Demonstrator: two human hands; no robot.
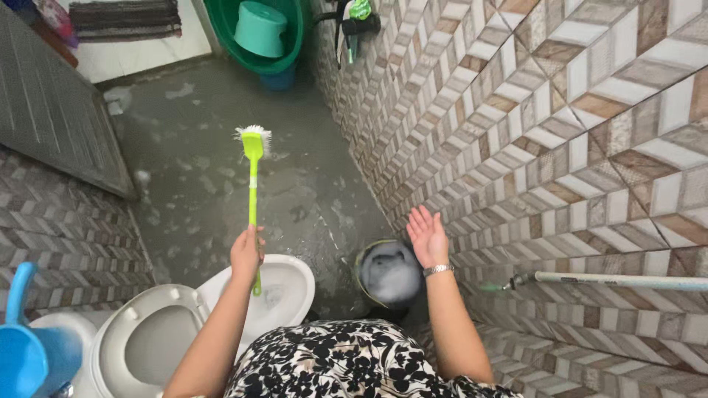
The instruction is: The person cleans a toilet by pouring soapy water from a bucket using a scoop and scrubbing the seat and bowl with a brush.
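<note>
The left hand grasps the green brush, bristles far, above the toilet. The right hand hovers released over the bucket, near the right wall.

Green tub w/ teal bucket far end — blue jug btm left.

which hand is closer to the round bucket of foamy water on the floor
Right. The open right hand hovers at the rim of the round bucket of foamy water. The left hand grips the green long-handled brush above the white toilet bowl.
</note>
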